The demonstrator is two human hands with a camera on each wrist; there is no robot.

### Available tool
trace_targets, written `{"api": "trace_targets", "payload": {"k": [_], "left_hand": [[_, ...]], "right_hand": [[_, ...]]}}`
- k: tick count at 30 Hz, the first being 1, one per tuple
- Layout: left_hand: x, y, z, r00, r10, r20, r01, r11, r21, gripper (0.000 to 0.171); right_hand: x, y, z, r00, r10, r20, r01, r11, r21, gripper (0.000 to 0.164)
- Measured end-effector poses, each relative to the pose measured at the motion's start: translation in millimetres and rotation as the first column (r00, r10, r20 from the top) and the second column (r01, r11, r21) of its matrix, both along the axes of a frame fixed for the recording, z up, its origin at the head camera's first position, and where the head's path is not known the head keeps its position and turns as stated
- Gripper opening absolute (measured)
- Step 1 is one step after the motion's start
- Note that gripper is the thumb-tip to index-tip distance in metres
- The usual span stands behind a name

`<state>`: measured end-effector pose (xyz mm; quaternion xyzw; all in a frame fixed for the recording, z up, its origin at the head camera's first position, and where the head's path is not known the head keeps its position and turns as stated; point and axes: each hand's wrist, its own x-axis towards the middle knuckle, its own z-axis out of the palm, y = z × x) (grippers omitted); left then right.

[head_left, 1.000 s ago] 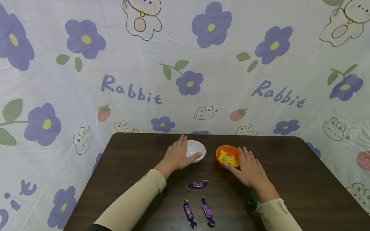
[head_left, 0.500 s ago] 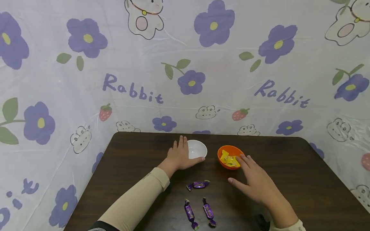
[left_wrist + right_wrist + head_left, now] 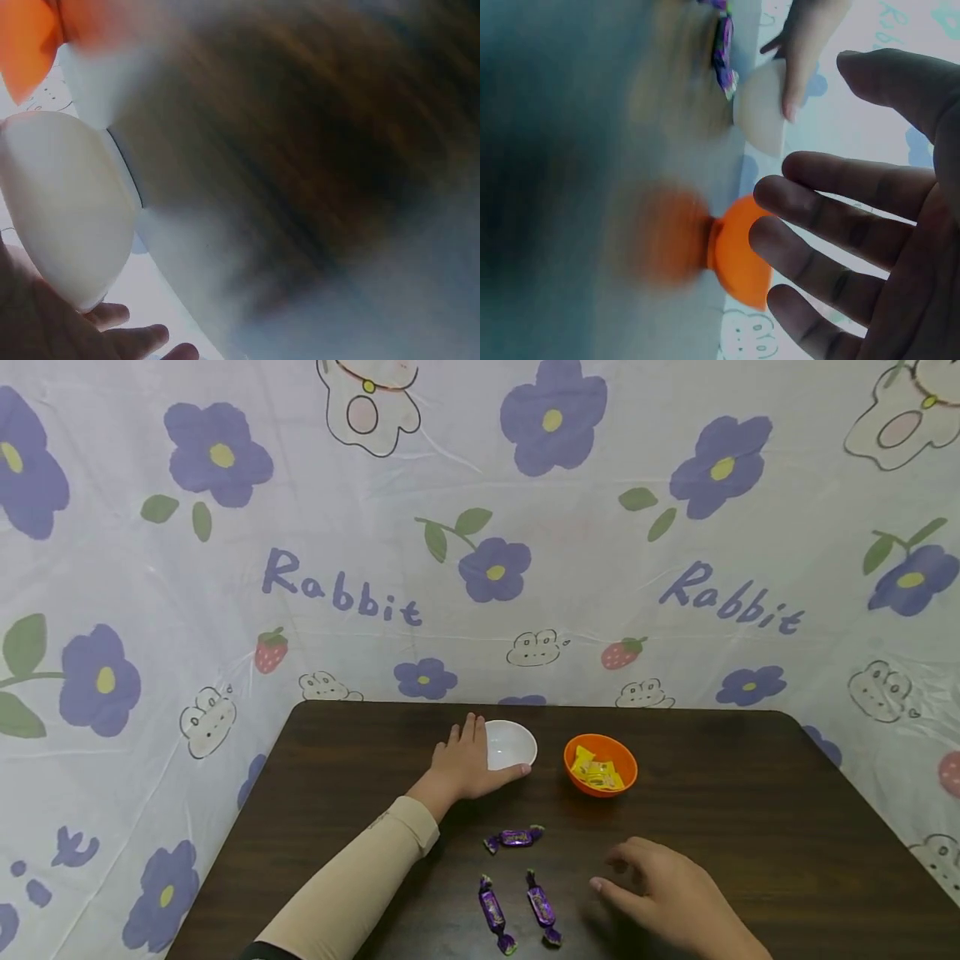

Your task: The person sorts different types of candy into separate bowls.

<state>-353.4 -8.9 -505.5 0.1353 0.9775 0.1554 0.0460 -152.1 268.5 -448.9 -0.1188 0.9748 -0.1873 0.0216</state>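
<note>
My left hand (image 3: 462, 764) rests against the left side of a white bowl (image 3: 512, 745), fingers straight and thumb along its near rim. In the left wrist view that bowl (image 3: 71, 202) stands above the fingertips. My right hand (image 3: 663, 889) hovers over the table's near right, holding nothing; its fingers (image 3: 840, 217) are loosely bent in the right wrist view. Left of it lie three purple-wrapped candies: one crosswise (image 3: 514, 837), one at the right (image 3: 543, 907) and one at the left (image 3: 495, 913). An orange bowl (image 3: 602, 789) holds several yellow-wrapped candies (image 3: 595, 770).
A dark brown wooden table (image 3: 750, 793) carries everything. Behind it hangs a pale cloth (image 3: 570, 510) printed with purple flowers and rabbits. The orange bowl stands just right of the white one, with a gap between them.
My right hand has let go of the orange bowl and drawn back toward the near edge, beside the purple candies. My left hand has stayed at the white bowl.
</note>
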Motion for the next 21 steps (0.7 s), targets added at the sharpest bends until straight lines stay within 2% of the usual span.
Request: {"api": "trace_targets", "payload": {"k": [5,13,21], "left_hand": [[9.3,0,6.8,0.999,-0.002,-0.034,0.002,1.000,0.019,0.127],[9.4,0,6.7,0.998,0.005,-0.062,-0.007,1.000,-0.028,0.126],[7.8,2,3.9,0.999,-0.005,-0.054,0.003,0.999,-0.045,0.128]], "right_hand": [[8.5,-5,-7.5,0.995,0.000,0.105,0.001,1.000,-0.016,0.034],[10.0,-15,-12.2,0.977,0.040,0.209,-0.028,0.998,-0.059,0.042],[5.1,-29,-22.8,0.951,0.178,0.253,-0.162,0.983,-0.080,0.038]]}}
